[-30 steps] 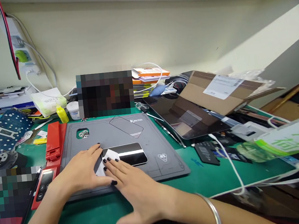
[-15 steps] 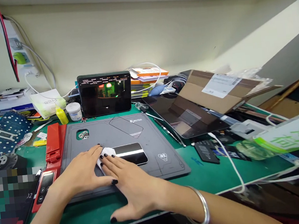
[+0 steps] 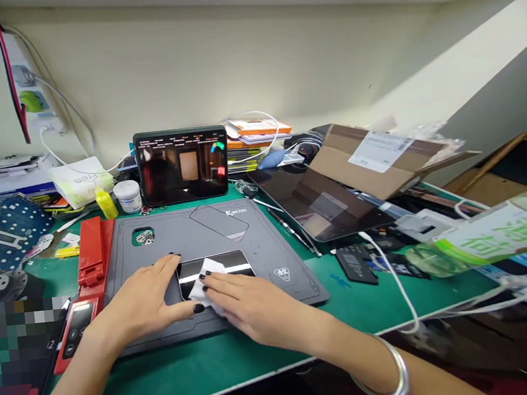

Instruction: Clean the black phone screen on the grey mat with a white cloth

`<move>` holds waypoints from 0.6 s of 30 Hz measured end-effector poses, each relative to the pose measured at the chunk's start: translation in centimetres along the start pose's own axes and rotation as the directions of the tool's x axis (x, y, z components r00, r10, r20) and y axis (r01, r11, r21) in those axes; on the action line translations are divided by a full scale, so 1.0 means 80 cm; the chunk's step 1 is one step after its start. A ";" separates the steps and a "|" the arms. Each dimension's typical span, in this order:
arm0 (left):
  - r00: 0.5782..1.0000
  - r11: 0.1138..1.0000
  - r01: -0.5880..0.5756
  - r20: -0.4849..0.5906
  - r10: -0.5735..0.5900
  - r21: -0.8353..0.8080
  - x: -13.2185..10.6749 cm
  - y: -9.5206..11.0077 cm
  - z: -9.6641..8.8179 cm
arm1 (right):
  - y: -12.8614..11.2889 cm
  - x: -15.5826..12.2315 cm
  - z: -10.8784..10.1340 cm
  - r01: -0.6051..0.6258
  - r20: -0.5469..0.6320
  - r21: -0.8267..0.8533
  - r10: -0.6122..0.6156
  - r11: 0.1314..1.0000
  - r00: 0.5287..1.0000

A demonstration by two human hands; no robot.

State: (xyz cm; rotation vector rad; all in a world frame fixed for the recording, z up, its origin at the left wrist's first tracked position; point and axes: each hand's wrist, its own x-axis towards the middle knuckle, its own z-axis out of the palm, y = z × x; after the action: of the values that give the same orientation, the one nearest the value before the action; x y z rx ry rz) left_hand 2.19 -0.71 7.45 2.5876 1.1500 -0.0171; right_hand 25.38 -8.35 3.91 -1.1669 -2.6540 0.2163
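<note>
A smartphone (image 3: 239,260) with a dark glossy face lies flat on the grey work mat (image 3: 174,330). My left hand (image 3: 145,302) brackets the phone's left end, fingertips at the upper corner and thumb by the lower edge. Under the fingers of my right hand (image 3: 255,304), a crumpled white wipe (image 3: 212,267) is pressed onto the phone's face. The right thumb is hidden. Farther up the mat lies a thin clear sheet with a dark outline (image 3: 219,223), touched by neither hand.
A red folding tool with a display (image 3: 77,321) borders the mat's left side. Behind stand a tablet (image 3: 183,186), a white jar (image 3: 128,197) and a yellow bottle (image 3: 105,203). To the right are a large dark screen (image 3: 311,205), a cardboard box (image 3: 358,163) and a plastic bottle (image 3: 495,234).
My right hand has slid the wipe rightward from the phone's left end to around its middle, uncovering the left end. My left hand has stayed nearly in place. The tablet's picture differs.
</note>
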 end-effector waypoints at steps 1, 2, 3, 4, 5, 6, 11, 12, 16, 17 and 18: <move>1.000 1.000 0.004 0.009 -0.004 0.001 0.000 0.000 0.000 | 0.006 -0.007 -0.001 0.002 -0.042 -0.014 -0.003 1.000 0.999; 1.000 1.000 0.009 0.018 -0.009 0.003 0.000 0.001 -0.001 | 0.012 -0.015 -0.001 -0.005 -0.087 -0.026 0.003 1.000 0.996; 1.000 1.000 0.017 0.023 -0.018 0.008 -0.001 0.001 -0.002 | 0.018 -0.022 -0.001 -0.021 -0.129 -0.034 0.017 0.999 0.992; 0.999 1.000 0.025 0.025 -0.025 0.013 -0.001 0.002 -0.002 | 0.024 -0.029 -0.001 -0.043 -0.160 -0.036 0.037 0.998 0.986; 0.999 0.999 0.031 0.024 -0.031 0.020 -0.001 0.002 -0.003 | 0.030 -0.036 -0.002 -0.069 -0.182 -0.034 0.062 0.997 0.981; 0.999 0.999 0.035 0.020 -0.035 0.025 -0.002 0.002 -0.003 | 0.036 -0.042 -0.004 -0.096 -0.198 -0.033 0.088 0.995 0.976; 1.000 1.000 0.018 -0.015 -0.017 0.009 -0.002 0.001 -0.001 | 0.079 -0.071 -0.040 -0.209 -0.290 -0.083 0.177 0.974 0.941; 1.000 1.000 0.017 -0.015 -0.017 0.005 -0.002 0.000 -0.001 | 0.089 -0.076 -0.052 -0.247 -0.332 -0.095 0.203 0.964 0.921; 0.999 0.999 0.031 0.020 -0.031 0.010 -0.001 0.002 -0.002 | 0.123 -0.084 -0.087 -0.515 -0.717 -0.102 0.296 0.851 0.632; 0.999 0.999 0.032 0.028 -0.032 0.011 -0.001 0.002 -0.003 | 0.129 -0.083 -0.089 -0.530 -0.732 -0.102 0.297 0.842 0.613; 0.999 0.999 0.033 0.035 -0.033 0.012 -0.002 0.003 -0.004 | 0.133 -0.080 -0.087 -0.518 -0.707 -0.114 0.297 0.848 0.642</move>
State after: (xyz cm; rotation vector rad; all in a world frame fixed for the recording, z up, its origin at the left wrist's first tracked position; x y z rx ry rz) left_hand 2.25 -0.87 7.84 2.5675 1.1829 -0.0764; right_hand 38.98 -5.68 7.23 -1.5737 -1.7841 -0.4918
